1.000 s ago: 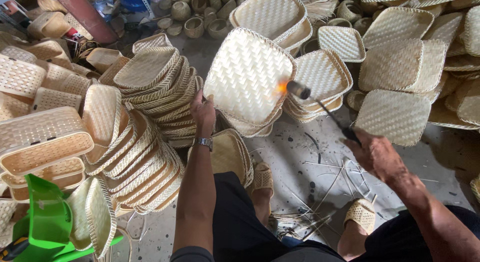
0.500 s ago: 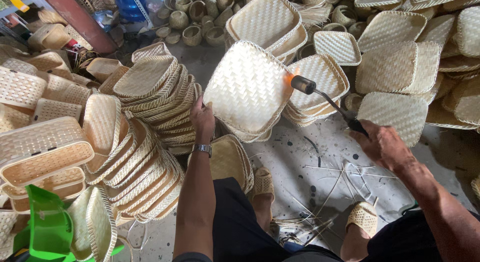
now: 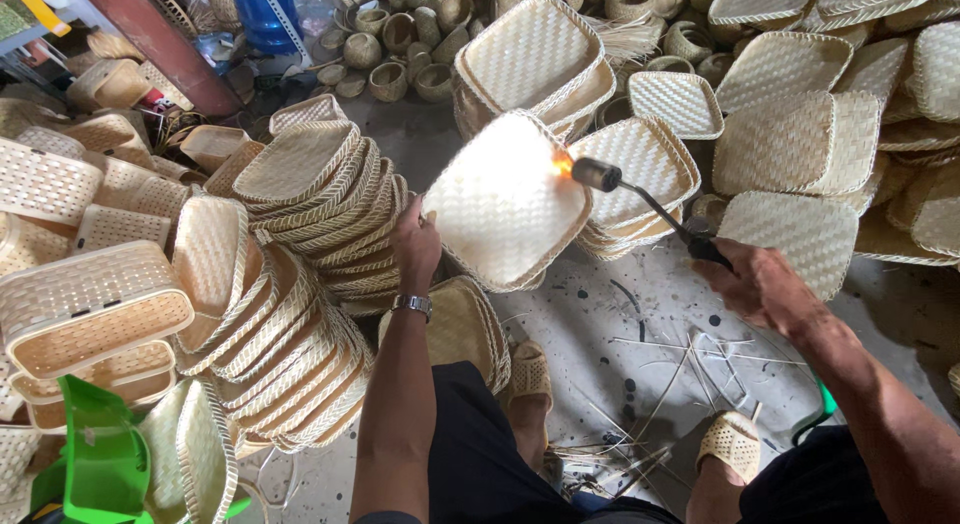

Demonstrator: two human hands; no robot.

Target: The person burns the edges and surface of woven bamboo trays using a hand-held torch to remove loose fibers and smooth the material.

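We're holding a square woven tray up on edge w/ the left hand, fingers clamped round its lower left rim, underside facing us, right in the middle of the view above the concrete floor. The right hand is gripping the black handle of a gas torch, fist closed tight on it, and the nozzle is pointing at the tray's upper right corner, where an orange flame is licking the weave. We're judging this one as only partly singed: the flame is sitting at one corner, and the rest of the face is looking pale, washed out by glare, so we can't tell how much of it is already done. Around us, lots is waiting or finished, can't say which: a leaning stack of trays just left of the wrist, more flat trays spread out on the right, small round baskets at the back, box-shaped baskets on the far left, a green plastic piece bottom left. Another tray is leaning by our knee, and loose strips are lying near the woven sandals.
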